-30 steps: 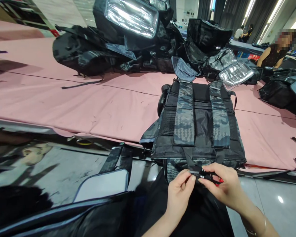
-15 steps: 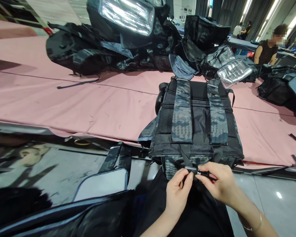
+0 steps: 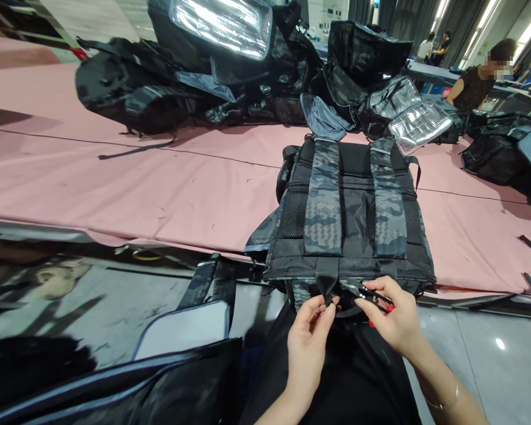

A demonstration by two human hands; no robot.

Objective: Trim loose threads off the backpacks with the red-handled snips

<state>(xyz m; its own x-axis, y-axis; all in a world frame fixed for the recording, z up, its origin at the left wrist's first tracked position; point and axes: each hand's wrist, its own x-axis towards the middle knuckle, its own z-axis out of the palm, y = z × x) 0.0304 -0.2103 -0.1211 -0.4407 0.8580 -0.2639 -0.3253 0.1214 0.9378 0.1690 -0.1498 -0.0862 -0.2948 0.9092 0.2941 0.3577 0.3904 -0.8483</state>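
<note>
I see the backpack [image 3: 349, 212] lying flat on the pink table [image 3: 159, 189], at its near edge, with the back panel and the two camouflage shoulder straps [image 3: 323, 200] turned up. The lower end of the bag hangs a little over the edge, just in front of my body.

My left hand [image 3: 307, 342] pinches the end of the narrow black strap [image 3: 326, 280] that comes down from the left shoulder strap; thumb and forefinger are closed on it. My right hand [image 3: 392, 316] is closed around a small black tool with red handles [image 3: 377, 302], perhaps small scissors or a clip, but I cannot tell which. Its tip points toward the strap end, very near the left fingers.

By my judgement the bag is soft but bulky, and it will sag if I lift it by one corner. The webbing is thin, flexible and a little slippery, so the best place to hold it is close to the end, where I pinch it now. The padded shoulder straps are a firmer place for moving the whole bag.

Farther on the table is a pile of other black bags [image 3: 194, 77], some with a silver lining [image 3: 418, 124]. Another person [image 3: 473, 88] sits at the far right.
</note>
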